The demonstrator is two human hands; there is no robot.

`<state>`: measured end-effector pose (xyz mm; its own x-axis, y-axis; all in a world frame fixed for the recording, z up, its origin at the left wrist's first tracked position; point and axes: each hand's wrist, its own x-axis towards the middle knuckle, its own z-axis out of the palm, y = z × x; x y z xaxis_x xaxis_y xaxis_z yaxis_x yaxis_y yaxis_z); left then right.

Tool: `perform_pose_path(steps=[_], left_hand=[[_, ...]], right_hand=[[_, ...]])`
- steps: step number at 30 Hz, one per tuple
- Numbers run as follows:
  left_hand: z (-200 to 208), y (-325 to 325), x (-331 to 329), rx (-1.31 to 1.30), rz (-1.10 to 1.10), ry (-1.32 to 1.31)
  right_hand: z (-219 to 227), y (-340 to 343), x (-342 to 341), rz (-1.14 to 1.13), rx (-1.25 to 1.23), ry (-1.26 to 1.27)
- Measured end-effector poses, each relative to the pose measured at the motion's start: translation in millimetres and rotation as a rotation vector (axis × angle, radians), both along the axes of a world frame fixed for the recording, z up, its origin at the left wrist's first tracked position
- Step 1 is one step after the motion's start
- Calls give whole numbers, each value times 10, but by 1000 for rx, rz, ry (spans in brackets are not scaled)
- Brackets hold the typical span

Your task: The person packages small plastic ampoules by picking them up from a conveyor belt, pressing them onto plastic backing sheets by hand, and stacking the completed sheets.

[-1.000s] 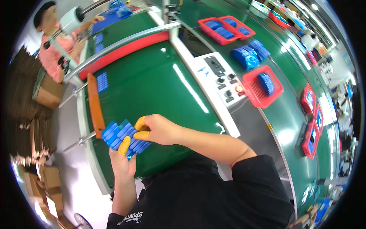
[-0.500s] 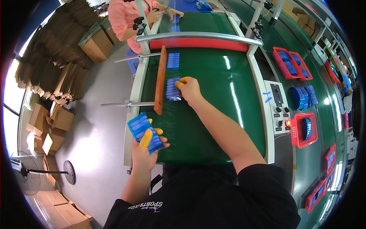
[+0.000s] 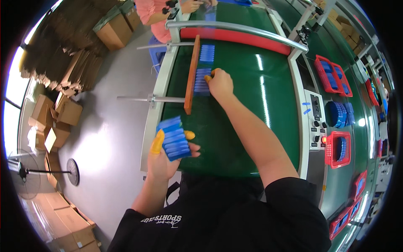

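Note:
My left hand (image 3: 161,161), with yellow finger covers, is closed round a few blue ribbed packets (image 3: 174,138) held above the near left corner of the green conveyor belt. My right hand (image 3: 220,84) has its covered fingertips pinched at the right edge of another blue ribbed packet (image 3: 202,82), which lies on the belt. That packet sits close beside an orange-brown wooden guide bar (image 3: 192,75). Farther up the belt, a similar packet (image 3: 207,53) lies next to the same bar. The undersides of my right fingers are hidden.
A metal rail (image 3: 235,29) and red roller (image 3: 235,40) cross the belt (image 3: 247,134). Beyond them are a co-worker's hands (image 3: 193,6). On the right stand a control box (image 3: 315,119) and red baskets (image 3: 338,150) with blue packets. A fan (image 3: 29,171) and cartons (image 3: 65,218) stand left.
The view has shifted, so the belt appears farther up and right. My left hand has tilted its packets more upright. My right hand stays at the same packet, now slightly nearer the wooden bar.

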<state>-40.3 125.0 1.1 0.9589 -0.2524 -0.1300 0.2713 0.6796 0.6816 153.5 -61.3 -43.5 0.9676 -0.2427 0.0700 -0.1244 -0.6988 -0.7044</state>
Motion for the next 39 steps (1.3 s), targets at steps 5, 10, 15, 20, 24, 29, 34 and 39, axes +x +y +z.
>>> perform_pose_path(steps=[5,10,15,20,24,29,34,39], left_hand=[[82,-63,54,57,4,30],[53,-17,56,96,-38,-4],[36,-173,105,106,-64,20],[-52,-390,155,192,-64,6],[-62,-512,157,299,-95,25],[25,-707,97,297,-129,53],[-17,-889,156,322,-180,15],[-74,-1113,166,321,-179,-34]], right_hand=[[-17,-203,-9,26,-165,-82],[450,-257,-598,190,285,-122],[717,-287,-1345,603,795,164],[537,-242,-1536,454,913,237],[498,-308,-1639,358,920,204],[475,-523,-1711,265,1018,218],[535,-771,-1795,215,900,194],[510,-970,-1860,221,905,226]])
